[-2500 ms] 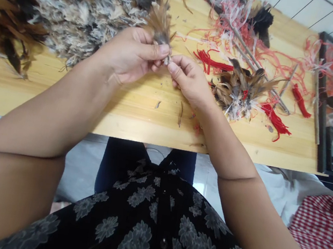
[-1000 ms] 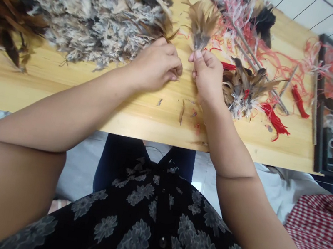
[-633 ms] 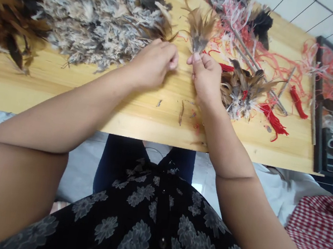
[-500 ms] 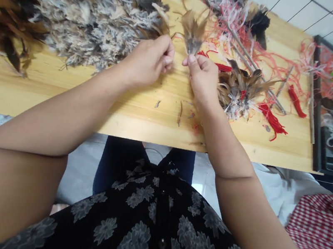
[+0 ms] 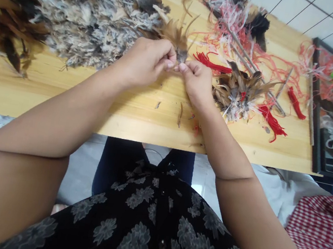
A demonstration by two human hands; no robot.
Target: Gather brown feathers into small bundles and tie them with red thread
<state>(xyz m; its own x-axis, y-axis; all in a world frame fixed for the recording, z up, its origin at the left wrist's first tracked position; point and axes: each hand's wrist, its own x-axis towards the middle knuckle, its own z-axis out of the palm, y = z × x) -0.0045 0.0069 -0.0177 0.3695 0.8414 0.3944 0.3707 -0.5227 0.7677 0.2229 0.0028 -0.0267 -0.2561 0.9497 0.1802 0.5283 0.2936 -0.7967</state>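
Note:
A small bundle of brown and grey feathers (image 5: 177, 38) fans up and to the left from between my hands. My right hand (image 5: 199, 81) pinches it at its base between thumb and fingers. Fingertip to fingertip with it, my left hand (image 5: 151, 61) is closed in a pinch at the same base; what lies between its fingers is too small to make out. Right beside my right hand lies a larger feather cluster (image 5: 243, 90) with white and red ties. A bunch of red string (image 5: 212, 63) rests just behind that hand.
A big heap of grey-white feathers (image 5: 98, 17) lies left, with brown feathers (image 5: 10, 11) beyond it. Pink and white plastic strands (image 5: 231, 12), thin sticks (image 5: 249, 62) and red tassels (image 5: 272, 122) cover the right side. A dark-framed bin (image 5: 316, 152) stands at the table's right end.
My right hand has shifted left and slightly down, tilting the feather bundle leftward. Its base now meets my left fingertips; the hands were apart before.

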